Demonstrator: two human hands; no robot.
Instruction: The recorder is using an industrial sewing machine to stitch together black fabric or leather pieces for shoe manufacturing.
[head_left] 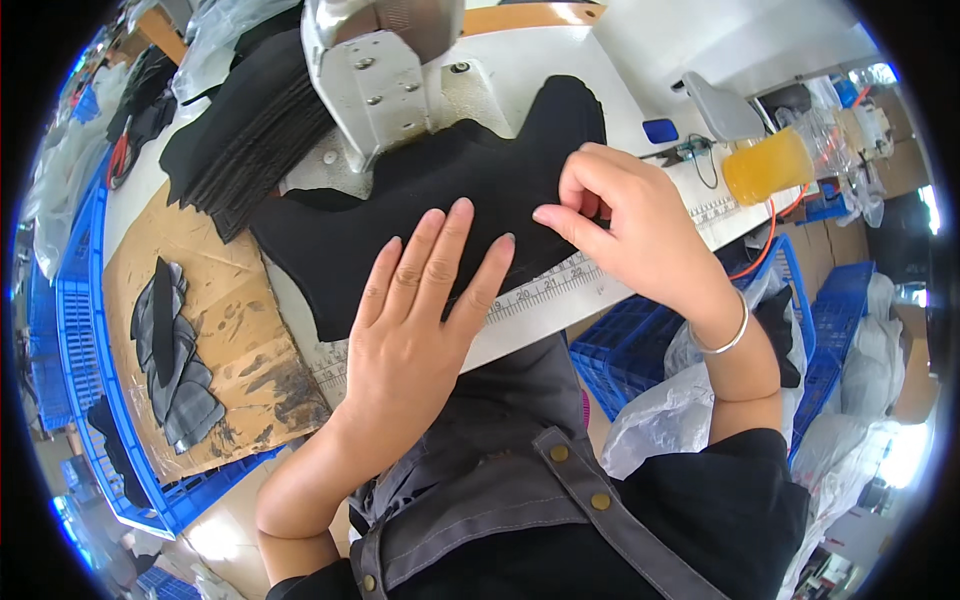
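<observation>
A cut black fabric piece with a curved, lobed outline lies across the white worktop, partly under a machine's metal head. My left hand rests flat on it, fingers spread, palm over its near edge. At the right part of the fabric, my right hand is curled, with the thumb stretched toward the bent fingers. Whatever lies inside those fingers, if anything, is hidden. A ruler strip runs along the worktop's near edge, below the fabric.
Stacked black pieces stand left of the machine. Small dark pieces lie on stained cardboard over a blue crate. Beyond my right hand are snips and a bottle of yellow liquid. Another blue crate stands below.
</observation>
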